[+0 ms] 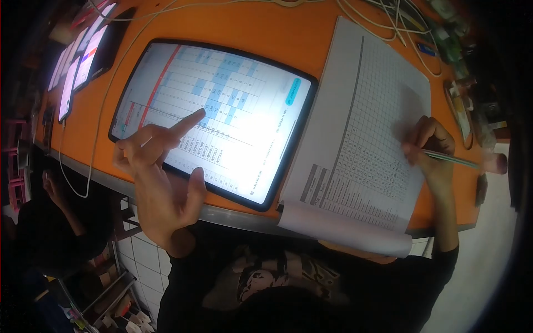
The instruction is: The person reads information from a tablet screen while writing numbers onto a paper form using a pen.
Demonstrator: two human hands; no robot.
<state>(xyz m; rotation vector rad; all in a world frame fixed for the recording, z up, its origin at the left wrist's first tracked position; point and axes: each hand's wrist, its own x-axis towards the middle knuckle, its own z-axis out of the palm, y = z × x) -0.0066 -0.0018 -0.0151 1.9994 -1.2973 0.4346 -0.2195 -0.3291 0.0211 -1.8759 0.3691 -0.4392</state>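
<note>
A tablet [266,139] lies on the orange table, its screen showing a spreadsheet with blue-shaded cells. Over its left part is my left hand [161,172], index finger stretched toward the rows, thumb apart and the other fingers loosely bent; it holds nothing. Whether the fingertip touches the glass I cannot tell. To the tablet's right rests a stack of paper [355,127] printed with a grid, with handwritten marks in some columns and its near end curled over the table edge. My right hand [433,144] rests at the sheet's right side, fingers closed around a slim striped pencil [452,159].
Lit phones [83,55] stand at the upper left. A white cable [119,61] loops across the left side, and more tangled cables [388,22] lie at the back right. Small bottles [447,39] line the right edge. Another person's hand [53,188] shows at the left.
</note>
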